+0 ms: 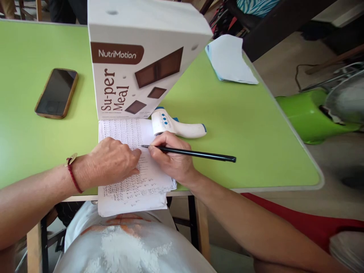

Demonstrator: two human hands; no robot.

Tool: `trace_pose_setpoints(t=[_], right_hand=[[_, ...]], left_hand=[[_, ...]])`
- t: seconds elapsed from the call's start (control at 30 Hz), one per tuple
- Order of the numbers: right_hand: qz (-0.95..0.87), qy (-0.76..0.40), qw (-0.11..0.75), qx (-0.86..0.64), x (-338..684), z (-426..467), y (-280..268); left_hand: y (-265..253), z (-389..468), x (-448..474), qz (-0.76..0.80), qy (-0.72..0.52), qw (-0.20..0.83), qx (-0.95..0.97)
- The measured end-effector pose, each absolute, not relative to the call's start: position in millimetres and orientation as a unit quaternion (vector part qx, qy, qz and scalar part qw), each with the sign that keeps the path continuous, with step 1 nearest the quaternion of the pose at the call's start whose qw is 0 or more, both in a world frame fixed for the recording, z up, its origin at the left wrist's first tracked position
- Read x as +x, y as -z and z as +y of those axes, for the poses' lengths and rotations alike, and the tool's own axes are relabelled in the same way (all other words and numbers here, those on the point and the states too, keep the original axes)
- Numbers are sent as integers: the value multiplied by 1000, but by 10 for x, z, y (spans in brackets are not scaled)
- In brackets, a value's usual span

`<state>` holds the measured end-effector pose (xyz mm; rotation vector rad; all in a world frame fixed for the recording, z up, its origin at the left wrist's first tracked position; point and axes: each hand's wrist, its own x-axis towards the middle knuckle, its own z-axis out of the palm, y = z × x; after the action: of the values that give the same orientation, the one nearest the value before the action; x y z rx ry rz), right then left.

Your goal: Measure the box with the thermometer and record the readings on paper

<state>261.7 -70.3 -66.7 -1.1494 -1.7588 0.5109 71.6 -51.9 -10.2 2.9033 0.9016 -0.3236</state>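
Observation:
Pinched in my right hand [173, 155] is a black pen [201, 153], its tip close to the writing on the sheets of paper [119, 129]. The pen slants to the right, its far end beyond my hand. My left hand [113, 161] rests on the left part of the sheets, back upward, with its fingers curled under and nothing showing in them. Rows of small dark handwriting cover much of the paper, which overhangs the table's near edge. A white and blue handheld infrared thermometer [179, 127] lies just beyond my right hand, touching the paper's edge.
A tall white NutriMotion box [116, 87] stands directly behind the paper. On the green table [227, 110], a phone [57, 93] lies at left and folded white paper [227, 58] at the far right. A green bin [304, 117] stands beyond the right edge.

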Motion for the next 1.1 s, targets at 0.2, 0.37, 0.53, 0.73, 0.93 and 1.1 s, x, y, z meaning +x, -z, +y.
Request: trace_pose_setpoints(t=[0.2, 0.37, 0.53, 0.73, 0.93, 1.1], right_hand=[[-715, -199, 477, -471, 2610, -700, 664], [-727, -189, 466, -468, 2605, -700, 663], [-722, -196, 454, -484, 2611, -702, 666], [-707, -201, 470, -489, 2621, -697, 660], [-699, -192, 481, -492, 2601, -697, 673], [-706, -197, 469, -492, 2608, -696, 669]], left_hand=[[102, -510, 726, 290, 119, 30, 949], [83, -506, 733, 289, 134, 30, 947], [88, -504, 718, 285, 134, 24, 949], [121, -505, 707, 286, 120, 24, 951], [106, -500, 711, 284, 129, 25, 950], [104, -488, 718, 286, 133, 24, 949]])
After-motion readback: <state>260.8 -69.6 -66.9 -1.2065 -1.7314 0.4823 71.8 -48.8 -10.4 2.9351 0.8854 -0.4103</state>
